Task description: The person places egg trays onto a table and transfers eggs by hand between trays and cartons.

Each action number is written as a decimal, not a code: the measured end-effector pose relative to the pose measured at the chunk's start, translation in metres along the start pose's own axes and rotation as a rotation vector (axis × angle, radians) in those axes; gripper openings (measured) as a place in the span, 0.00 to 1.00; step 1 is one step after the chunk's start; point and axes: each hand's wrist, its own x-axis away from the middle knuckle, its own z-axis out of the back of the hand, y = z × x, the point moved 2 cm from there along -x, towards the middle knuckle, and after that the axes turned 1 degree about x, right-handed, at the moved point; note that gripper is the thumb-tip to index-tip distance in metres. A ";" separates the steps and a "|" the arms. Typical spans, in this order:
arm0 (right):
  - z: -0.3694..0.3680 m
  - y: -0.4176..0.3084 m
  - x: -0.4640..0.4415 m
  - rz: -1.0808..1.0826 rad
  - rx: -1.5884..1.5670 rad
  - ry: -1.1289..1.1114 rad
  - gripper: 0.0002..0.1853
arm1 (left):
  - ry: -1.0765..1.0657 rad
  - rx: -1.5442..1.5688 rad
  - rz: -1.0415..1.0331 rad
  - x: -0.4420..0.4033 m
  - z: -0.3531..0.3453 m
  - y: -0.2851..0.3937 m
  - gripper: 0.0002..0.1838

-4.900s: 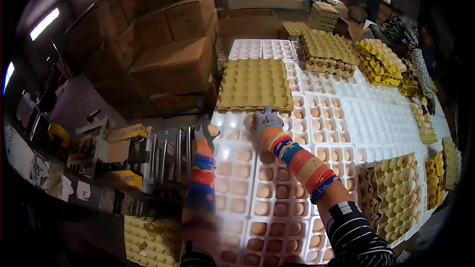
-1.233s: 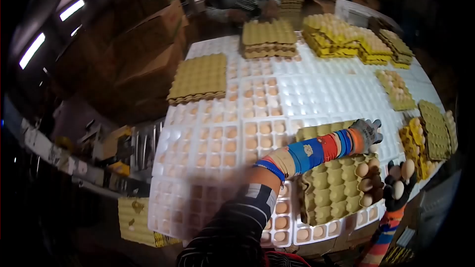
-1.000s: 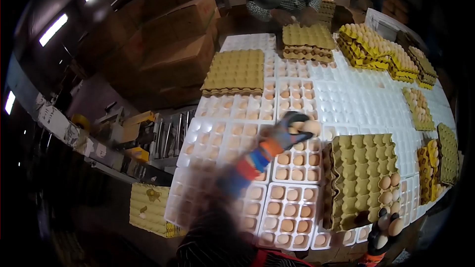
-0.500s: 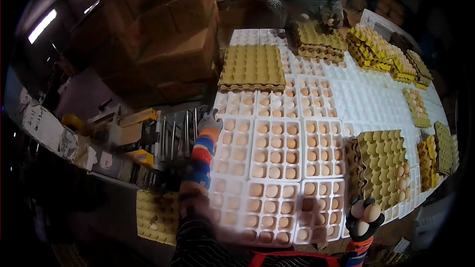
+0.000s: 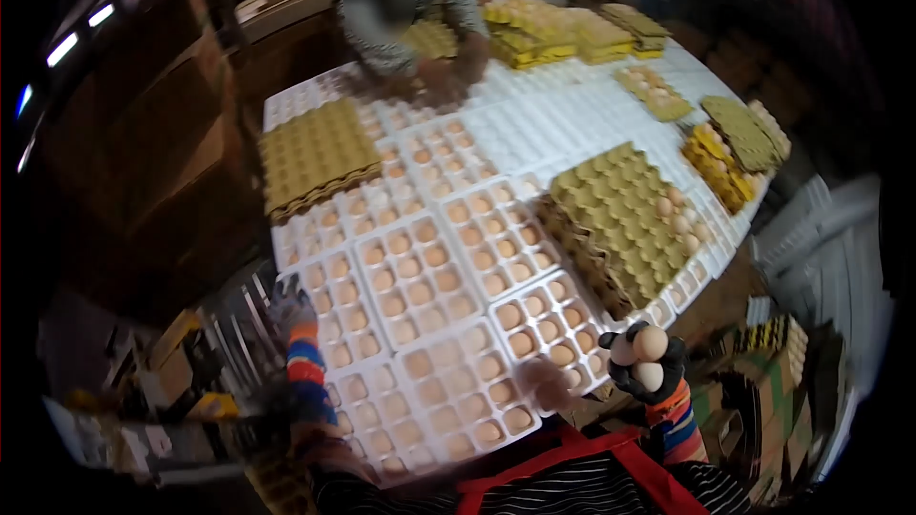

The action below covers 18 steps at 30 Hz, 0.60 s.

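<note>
My right hand (image 5: 649, 362), in a black glove, is closed around several eggs (image 5: 651, 343) beside the near edge of the white egg trays. My left hand (image 5: 290, 303), in a greyish glove, lies at the left edge of the white plastic trays (image 5: 355, 277), its fingers somewhat blurred but stretched out, with nothing visible in them. Eggs fill most of the compartments in the nearer trays. To the right stands a stack of pulp egg flats (image 5: 615, 219), with several eggs in the top flat's right side. A blurred pinkish shape lies over the near trays.
Another person (image 5: 420, 19) leans over the far side. An empty-looking stack of pulp flats (image 5: 320, 153) sits at the far left. Yellow egg stacks (image 5: 534, 33) stand at the back. Rollers (image 5: 243, 324) and cardboard boxes (image 5: 143, 133) are on the left.
The view has turned right and tilted. My right hand still holds the eggs; my left remains at the tray edge. The other person now bends forward, arms reaching over the far trays.
</note>
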 end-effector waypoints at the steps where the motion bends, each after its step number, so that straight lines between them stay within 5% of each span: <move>1: 0.005 -0.002 0.007 0.007 -0.056 0.018 0.30 | 0.015 0.062 -0.015 0.000 0.002 0.000 0.23; 6: 0.066 0.002 0.044 -0.022 -0.390 0.083 0.32 | 0.102 0.459 -0.205 0.035 0.011 0.028 0.22; 7: 0.079 0.001 0.049 -0.015 -0.510 0.095 0.33 | -0.015 0.992 -0.069 0.056 0.013 0.047 0.20; 9: 0.108 0.003 0.059 0.017 -0.720 0.130 0.33 | -0.106 0.825 -0.229 0.090 0.028 0.084 0.18; 12: 0.179 0.023 0.074 0.001 -0.773 0.193 0.34 | -0.079 1.149 -0.177 0.167 0.131 0.202 0.22; 13: 0.205 0.029 0.077 -0.023 -0.807 0.182 0.32 | -0.015 1.127 -0.182 0.187 0.146 0.234 0.15; 16: 0.258 0.003 0.074 0.018 -0.371 0.747 0.26 | -0.095 1.220 -0.080 0.249 0.159 0.320 0.14; 18: 0.318 -0.008 0.056 -0.025 -0.094 0.830 0.18 | -0.223 1.440 -0.051 0.295 0.151 0.382 0.14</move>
